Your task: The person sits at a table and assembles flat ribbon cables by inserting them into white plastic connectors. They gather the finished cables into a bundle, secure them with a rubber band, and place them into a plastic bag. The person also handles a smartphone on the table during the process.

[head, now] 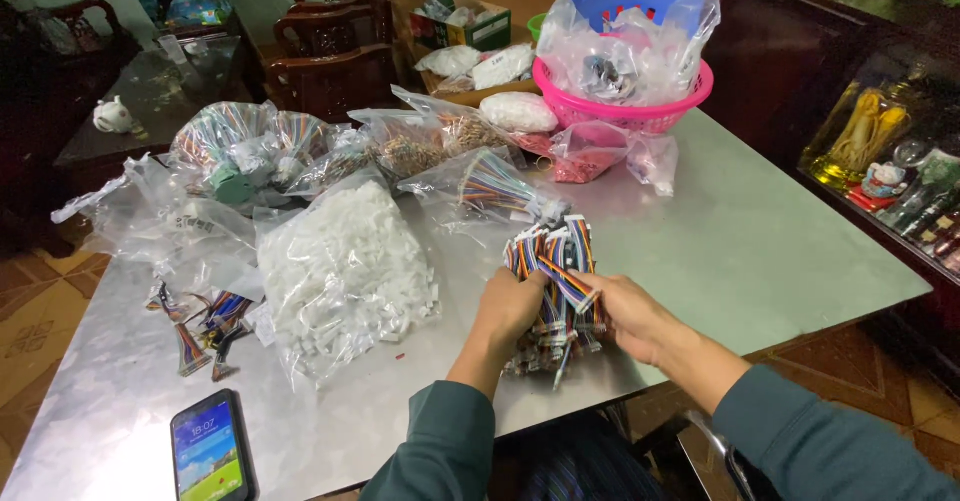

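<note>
A bundle of rainbow ribbon cables [555, 281] is held near the front edge of a metal table [780, 251], both hands closed on it. The left hand [508, 309] is wrapped around the bundle's left side with the fingers curled shut. The right hand [628, 313] is closed on the right side, and a single ribbon strand is pinched between its fingertips and drawn across the bundle. The white connector ends of the cables hang toward the table edge, just beside the wrists.

Just left of the hands, a large clear bag of white plastic parts [340, 271] is laid flat, close enough that little room is left on that side. A few loose cable pieces [205, 331] are scattered further left, and a phone [212, 451] is placed at the very front edge, screen lit. Behind the bundle, a smaller bag of ribbon cables [490, 186] and other clear bags are heaped toward the far edge, beside a pink basket [625, 111] filled with bagged items.

To the right of the hands, a broad stretch of bare metal is left open up to the right edge and corner.
</note>
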